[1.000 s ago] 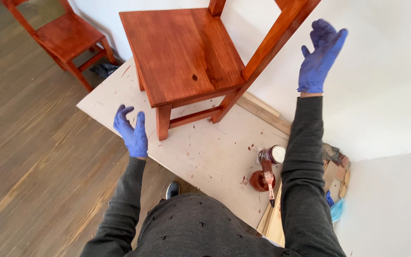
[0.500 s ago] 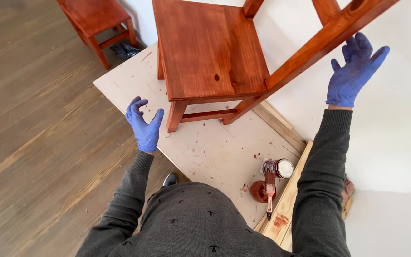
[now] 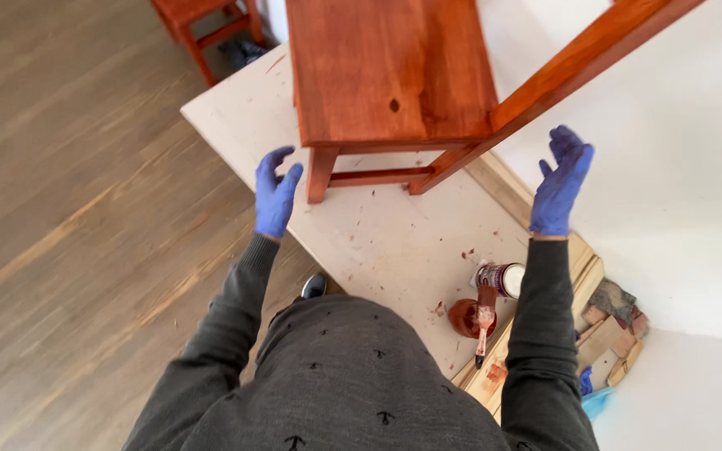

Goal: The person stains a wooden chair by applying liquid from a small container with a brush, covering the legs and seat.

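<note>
A red-brown stained chair (image 3: 390,79) is seen standing on a pale, paint-spotted board (image 3: 386,242) that is laid over the wood floor (image 3: 68,234). The left hand (image 3: 276,196), in a blue glove, is held open with fingers spread, just beside the chair's front leg and below the seat's near corner; nothing is gripped, and whether the leg is touched cannot be told. The right hand (image 3: 560,182), also gloved in blue, is raised open with fingers up, near the slanted back rail of the chair, and nothing is held by it. It appears apart from the rail. Both arms are covered by dark grey sleeves.

On the board, nearer the person than the chair and below the right hand, a small can (image 3: 500,279) is lying on its side, with a round lid (image 3: 466,318) stained red-brown beside it. A brush (image 3: 485,321) is laid across the lid. Beyond the board's edge on that side, a heap of wood scraps (image 3: 616,330) is seen against the white wall. A second chair (image 3: 202,21) of the same colour is partly seen on the floor, well apart from the first one, at the far end of the board.
</note>
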